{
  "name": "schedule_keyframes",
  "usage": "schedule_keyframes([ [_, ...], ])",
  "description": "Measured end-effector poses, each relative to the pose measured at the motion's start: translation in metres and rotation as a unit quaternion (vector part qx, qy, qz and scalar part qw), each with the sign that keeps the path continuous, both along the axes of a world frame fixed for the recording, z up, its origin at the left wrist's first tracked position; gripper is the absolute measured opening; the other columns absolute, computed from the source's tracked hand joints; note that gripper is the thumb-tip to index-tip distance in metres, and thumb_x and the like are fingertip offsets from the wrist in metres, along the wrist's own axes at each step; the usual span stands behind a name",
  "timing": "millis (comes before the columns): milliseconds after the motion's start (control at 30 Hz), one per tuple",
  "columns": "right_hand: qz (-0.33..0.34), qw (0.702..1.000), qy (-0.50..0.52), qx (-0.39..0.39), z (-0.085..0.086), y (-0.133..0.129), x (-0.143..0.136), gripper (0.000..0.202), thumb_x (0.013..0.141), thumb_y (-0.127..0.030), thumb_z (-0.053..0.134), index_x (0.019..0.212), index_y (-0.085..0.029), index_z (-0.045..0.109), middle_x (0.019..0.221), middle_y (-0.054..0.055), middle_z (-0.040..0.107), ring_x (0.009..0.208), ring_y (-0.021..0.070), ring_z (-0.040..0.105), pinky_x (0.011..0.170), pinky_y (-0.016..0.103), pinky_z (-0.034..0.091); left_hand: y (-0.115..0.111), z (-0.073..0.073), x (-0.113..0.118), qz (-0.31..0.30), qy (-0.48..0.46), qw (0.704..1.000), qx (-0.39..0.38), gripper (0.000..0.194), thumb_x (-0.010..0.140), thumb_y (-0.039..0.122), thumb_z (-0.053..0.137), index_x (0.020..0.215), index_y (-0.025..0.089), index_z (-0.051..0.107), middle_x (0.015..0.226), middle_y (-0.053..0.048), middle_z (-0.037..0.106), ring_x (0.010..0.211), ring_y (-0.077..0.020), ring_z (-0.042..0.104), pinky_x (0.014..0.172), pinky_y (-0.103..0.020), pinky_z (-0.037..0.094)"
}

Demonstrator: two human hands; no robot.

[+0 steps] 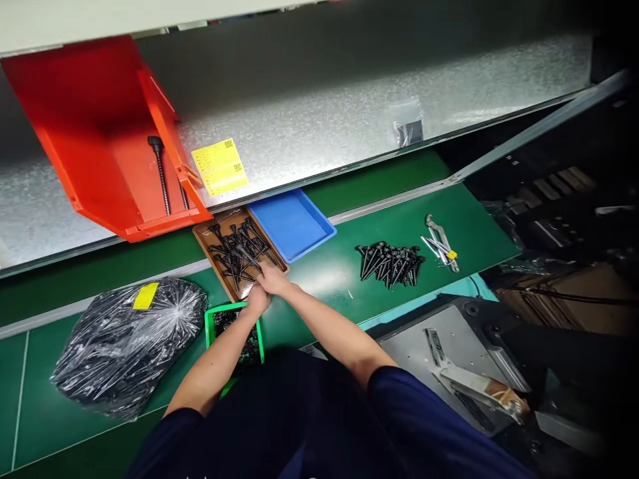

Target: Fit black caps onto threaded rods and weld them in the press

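My right hand (273, 279) is closed on a black ribbed rod (248, 255), which points up and left over a brown tray (230, 293). Close against it, my left hand (258, 299) is also closed; what its fingers hold is hidden. Several more black rods with thick heads (232, 236) lie jumbled in the brown tray. Just below my left hand stands a green bin (207, 326) holding many small black parts (224, 321), partly covered by my left forearm.
A blue tray (294, 226) adjoins the brown one. Rightward lie a pile of black rods (392, 264) and metal tools (439, 243). A plastic-wrapped black bundle (132, 346) lies left. On the shelf above are a red bin (114, 166), a yellow label (219, 166) and a small bag (409, 123).
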State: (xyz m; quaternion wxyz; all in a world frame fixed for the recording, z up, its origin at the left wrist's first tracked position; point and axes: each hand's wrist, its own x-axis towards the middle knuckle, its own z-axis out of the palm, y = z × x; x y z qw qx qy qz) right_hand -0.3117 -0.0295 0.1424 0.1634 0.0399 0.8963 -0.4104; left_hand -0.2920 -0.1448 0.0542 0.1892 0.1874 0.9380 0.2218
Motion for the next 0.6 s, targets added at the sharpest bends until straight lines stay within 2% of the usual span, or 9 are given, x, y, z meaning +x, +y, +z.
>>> schedule_keyframes([
  [67,-0.051,0.998,0.008,-0.037,-0.003,0.003,-0.014,0.023,0.082,-0.027,0.063,0.105,-0.021,0.064,0.112,0.009,0.068,0.114,0.0253,0.059,0.103,0.037,0.044,-0.001,-0.002,0.0,0.003,0.005,1.0,0.003,0.039,0.083,0.01,0.05,0.119,0.012,0.067,0.116,-0.015,0.069,0.113,-0.0294,0.062,0.101,-0.043,0.049],
  [167,-0.239,0.966,-0.008,-0.102,-0.016,0.046,-0.013,0.013,0.085,-0.031,0.062,0.093,-0.021,0.064,0.107,0.006,0.068,0.114,0.0217,0.058,0.106,0.035,0.042,-0.003,-0.002,0.0,-0.005,0.017,1.0,0.022,0.043,0.086,0.014,0.048,0.127,0.015,0.062,0.128,-0.011,0.065,0.12,-0.0272,0.058,0.107,-0.04,0.045],
  [233,-0.353,0.929,-0.043,-0.107,-0.028,0.08,-0.007,0.017,0.091,-0.034,0.054,0.096,-0.019,0.061,0.099,0.007,0.068,0.103,0.021,0.063,0.098,0.037,0.05,-0.005,0.0,-0.001,-0.011,0.022,0.999,0.033,0.044,0.088,0.016,0.047,0.13,0.017,0.06,0.131,-0.009,0.064,0.121,-0.026,0.057,0.108,-0.039,0.044],
  [333,-0.467,0.87,-0.104,-0.122,-0.046,0.113,-0.008,0.032,0.094,-0.043,0.051,0.109,-0.014,0.055,0.088,0.008,0.066,0.077,0.0195,0.067,0.069,0.035,0.06,-0.005,0.001,-0.003,-0.021,0.027,0.999,0.038,0.044,0.089,0.019,0.045,0.13,0.019,0.06,0.129,-0.009,0.065,0.118,-0.0268,0.058,0.106,-0.041,0.045],
  [433,-0.537,0.813,-0.139,-0.176,-0.062,0.122,-0.03,0.041,0.088,-0.042,0.064,0.113,-0.011,0.053,0.078,0.005,0.065,0.058,0.0161,0.064,0.05,0.029,0.059,-0.004,-0.003,-0.005,-0.023,0.038,0.999,0.031,0.043,0.089,0.023,0.044,0.13,0.022,0.06,0.128,-0.009,0.065,0.118,-0.0278,0.058,0.107,-0.042,0.044],
  [533,-0.575,0.772,-0.148,-0.225,-0.071,0.129,-0.057,0.029,0.082,-0.025,0.071,0.103,-0.01,0.058,0.074,0.003,0.064,0.053,0.0151,0.063,0.046,0.029,0.06,-0.002,-0.006,-0.007,-0.018,0.045,0.999,0.016,0.043,0.089,0.026,0.044,0.13,0.026,0.059,0.129,-0.007,0.064,0.119,-0.0281,0.058,0.107,-0.043,0.044],
  [600,-0.588,0.754,-0.149,-0.251,-0.074,0.137,-0.063,0.019,0.08,-0.016,0.069,0.097,-0.01,0.061,0.074,0.004,0.064,0.053,0.0154,0.062,0.046,0.031,0.06,0.001,-0.005,-0.007,-0.013,0.049,0.999,0.0,0.043,0.089,0.028,0.044,0.129,0.026,0.059,0.128,-0.008,0.064,0.119,-0.029,0.057,0.107,-0.044,0.044],
])
